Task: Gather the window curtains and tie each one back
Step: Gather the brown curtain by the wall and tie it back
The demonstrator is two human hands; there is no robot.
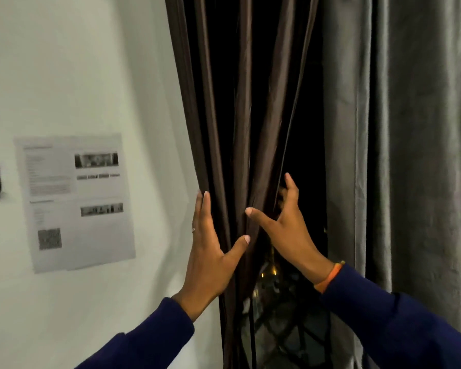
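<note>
**Brown curtain being gathered at the wall edge**

Two curtains are counted: a grey curtain (pixel 399 155) hung well right, and the brown curtain (pixel 240 129) bunched beside the white wall (pixel 91 62). One printed sheet (pixel 75 201) is seen. The folds should be squeezed evenly together before any tying. The left hand (pixel 208 257) is laid flat with straight fingers; the right hand (pixel 288 230) is spread, grasping nothing
</note>
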